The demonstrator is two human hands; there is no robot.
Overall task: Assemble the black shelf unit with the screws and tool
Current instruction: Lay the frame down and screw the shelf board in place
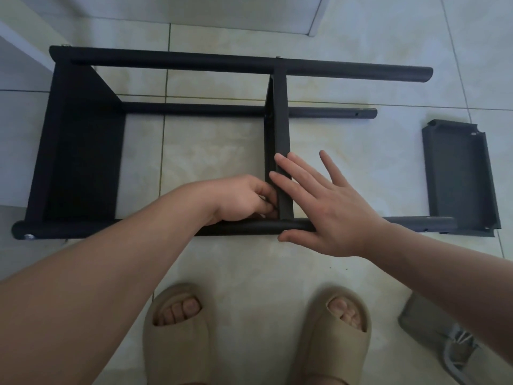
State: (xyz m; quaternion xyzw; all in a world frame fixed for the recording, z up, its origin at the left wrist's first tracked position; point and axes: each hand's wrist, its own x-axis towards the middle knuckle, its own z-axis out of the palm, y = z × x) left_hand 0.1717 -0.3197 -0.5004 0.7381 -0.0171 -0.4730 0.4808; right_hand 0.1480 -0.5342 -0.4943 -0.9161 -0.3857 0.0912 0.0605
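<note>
Left hand (244, 198) is working at the joint where the middle shelf panel (279, 120) is meeting the near pole (261, 227). Its fingers are curling in against the panel's left face, and whether they are pinching a screw or a tool cannot be determined, the fingertips being hidden. Right hand (327, 207) is lying flat and spread, fingers pressing the panel's right face, thumb resting along the pole's front. The black shelf unit (80, 151) is lying on its side on the tiled floor (211, 151), poles running left to right and the panel's long axis running away from the person. Both hands are flanking its near end, the left being closer to the joint. Judged: the coming fastening is depending on the panel sitting square on the pole. A loose shelf panel (460, 176) is lying at the pole's right end.
</note>
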